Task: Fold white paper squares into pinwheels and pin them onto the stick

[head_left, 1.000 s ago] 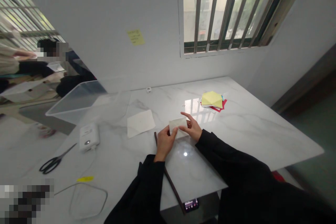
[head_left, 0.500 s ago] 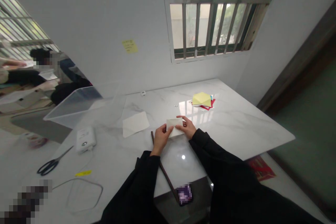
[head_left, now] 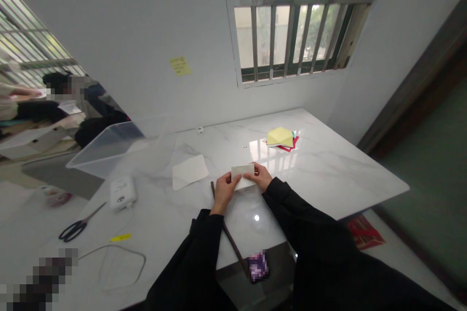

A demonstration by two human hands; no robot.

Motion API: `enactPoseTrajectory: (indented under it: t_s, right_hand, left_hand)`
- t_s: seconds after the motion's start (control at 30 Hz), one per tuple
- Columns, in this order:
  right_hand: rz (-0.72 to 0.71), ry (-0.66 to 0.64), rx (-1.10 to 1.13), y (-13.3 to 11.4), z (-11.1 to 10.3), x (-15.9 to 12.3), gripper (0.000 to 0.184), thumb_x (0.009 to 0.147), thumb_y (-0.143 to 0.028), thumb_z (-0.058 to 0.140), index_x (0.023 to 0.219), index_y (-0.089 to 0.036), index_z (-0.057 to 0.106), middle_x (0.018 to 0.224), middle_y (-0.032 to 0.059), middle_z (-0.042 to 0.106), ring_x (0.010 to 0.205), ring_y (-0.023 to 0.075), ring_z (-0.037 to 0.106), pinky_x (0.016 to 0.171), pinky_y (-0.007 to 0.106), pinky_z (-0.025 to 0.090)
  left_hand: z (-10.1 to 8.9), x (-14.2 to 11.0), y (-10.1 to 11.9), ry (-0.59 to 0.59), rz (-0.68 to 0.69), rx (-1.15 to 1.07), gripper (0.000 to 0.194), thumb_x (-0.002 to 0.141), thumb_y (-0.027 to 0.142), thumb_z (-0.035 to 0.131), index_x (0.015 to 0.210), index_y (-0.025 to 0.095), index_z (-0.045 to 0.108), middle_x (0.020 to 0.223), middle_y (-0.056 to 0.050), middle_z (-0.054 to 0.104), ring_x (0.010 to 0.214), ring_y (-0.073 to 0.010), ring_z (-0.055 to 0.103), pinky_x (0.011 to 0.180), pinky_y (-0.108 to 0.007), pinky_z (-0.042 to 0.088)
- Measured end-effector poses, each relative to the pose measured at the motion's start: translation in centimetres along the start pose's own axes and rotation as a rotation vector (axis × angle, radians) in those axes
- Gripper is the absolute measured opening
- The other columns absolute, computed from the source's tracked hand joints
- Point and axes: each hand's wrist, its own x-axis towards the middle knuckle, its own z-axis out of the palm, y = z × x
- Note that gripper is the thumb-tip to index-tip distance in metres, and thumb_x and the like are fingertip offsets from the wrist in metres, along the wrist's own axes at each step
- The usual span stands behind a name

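A small folded sheet of pale paper [head_left: 243,173] is held just above the white marble table [head_left: 328,165], near its middle. My left hand [head_left: 223,191] pinches the paper's left edge with thumb and fingers closed on it. On the right edge my right hand [head_left: 261,178] grips the same sheet, fingers curled over the top. Both forearms wear black sleeves.
A flat white sheet [head_left: 190,171] lies left of the hands. Coloured papers, yellow on top [head_left: 280,137], sit further back right. A dark thin stick [head_left: 228,233], a white device [head_left: 123,192], scissors [head_left: 78,226], a clear plastic box [head_left: 105,148] and a cable loop [head_left: 116,267] occupy the left side.
My right forefinger, stretched out a second ago, has closed onto the paper. The view has swung slightly; the hands stay in the same spot.
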Motion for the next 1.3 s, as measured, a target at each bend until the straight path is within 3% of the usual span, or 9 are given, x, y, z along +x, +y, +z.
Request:
enactPoseTrajectory:
  t_s: [0.63, 0.87, 1.0, 1.1, 1.2, 1.3]
  right_hand:
    - [0.026, -0.012, 0.016, 0.0, 0.0, 0.1, 0.042, 0.061, -0.042, 0.086, 0.086, -0.019, 0.061, 0.072, -0.0039, 0.064, 0.064, 0.0129, 0.058, 0.064, 0.027, 0.048]
    - [0.047, 0.009, 0.041, 0.1, 0.2, 0.2, 0.050, 0.057, -0.044, 0.091, 0.094, -0.015, 0.073, 0.092, 0.0067, 0.077, 0.082, 0.0212, 0.070, 0.082, 0.039, 0.056]
    - [0.053, -0.023, 0.068, 0.4, 0.0, 0.3, 0.053, 0.057, -0.048, 0.092, 0.094, -0.013, 0.076, 0.094, 0.0098, 0.078, 0.083, 0.0240, 0.072, 0.086, 0.043, 0.055]
    - [0.066, 0.016, 0.133, 1.0, -0.1, 0.5, 0.053, 0.056, -0.047, 0.093, 0.093, -0.014, 0.075, 0.094, 0.0093, 0.078, 0.084, 0.0235, 0.072, 0.089, 0.042, 0.054]
    - [0.086, 0.044, 0.236, 1.5, -0.1, 0.7, 0.052, 0.055, -0.046, 0.093, 0.093, -0.016, 0.075, 0.094, 0.0070, 0.078, 0.083, 0.0211, 0.070, 0.088, 0.039, 0.054]
    - [0.081, 0.025, 0.250, 1.8, 0.0, 0.8, 0.046, 0.056, -0.043, 0.094, 0.088, -0.017, 0.073, 0.085, 0.0024, 0.075, 0.075, 0.0171, 0.066, 0.079, 0.032, 0.052]
  left_hand:
    - [0.1, 0.1, 0.0, 0.019, 0.011, -0.047, 0.051, 0.066, 0.052, 0.087, 0.097, 0.013, 0.077, 0.087, -0.008, 0.080, 0.076, -0.0249, 0.074, 0.076, -0.034, 0.058]
    - [0.4, -0.2, 0.3, 0.031, 0.032, -0.052, 0.052, 0.068, 0.056, 0.084, 0.097, 0.014, 0.077, 0.088, -0.008, 0.079, 0.077, -0.0248, 0.073, 0.077, -0.036, 0.058]
    - [-0.1, -0.1, 1.8, 0.034, 0.066, -0.018, 0.054, 0.075, 0.061, 0.077, 0.102, 0.015, 0.075, 0.092, -0.009, 0.078, 0.080, -0.0239, 0.073, 0.074, -0.033, 0.057]
    - [-2.2, -0.2, 3.1, 0.148, 0.083, 0.134, 0.057, 0.082, 0.063, 0.067, 0.113, 0.016, 0.071, 0.090, -0.008, 0.075, 0.075, -0.0219, 0.070, 0.068, -0.032, 0.056]
    - [-5.4, -1.2, 3.4, 0.335, 0.066, 0.603, 0.042, 0.086, 0.054, 0.064, 0.114, 0.022, 0.070, 0.092, -0.004, 0.073, 0.075, -0.0201, 0.068, 0.073, -0.032, 0.052]
    - [-7.6, -3.0, 2.4, 0.281, -0.002, 0.892, 0.051, 0.084, 0.051, 0.065, 0.127, 0.023, 0.064, 0.098, -0.004, 0.071, 0.079, -0.0223, 0.067, 0.077, -0.035, 0.051]
